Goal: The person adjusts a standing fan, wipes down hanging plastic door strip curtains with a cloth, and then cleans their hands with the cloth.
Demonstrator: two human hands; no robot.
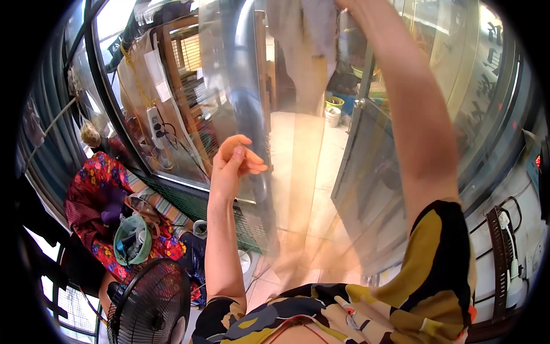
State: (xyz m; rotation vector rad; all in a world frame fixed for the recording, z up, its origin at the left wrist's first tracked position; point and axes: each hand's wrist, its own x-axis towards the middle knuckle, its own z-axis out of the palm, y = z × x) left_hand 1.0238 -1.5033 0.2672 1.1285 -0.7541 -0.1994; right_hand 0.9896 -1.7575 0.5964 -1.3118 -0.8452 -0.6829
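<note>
My left hand is raised in front of a clear plastic strip curtain in the doorway. Its fingers are loosely bent and apart, and nothing shows in them. My right arm reaches up to the top edge of the view, where only a bit of my right hand shows beside a grey cloth. The frame edge cuts off those fingers, so I cannot tell whether they hold the cloth. Beyond the curtain, a pale tiled floor shows through.
A black fan stands at the lower left, near a green basket on red flowered fabric. A grey door stands ajar on the right. Cables and a power strip run along the right wall. Farther in is a white bucket.
</note>
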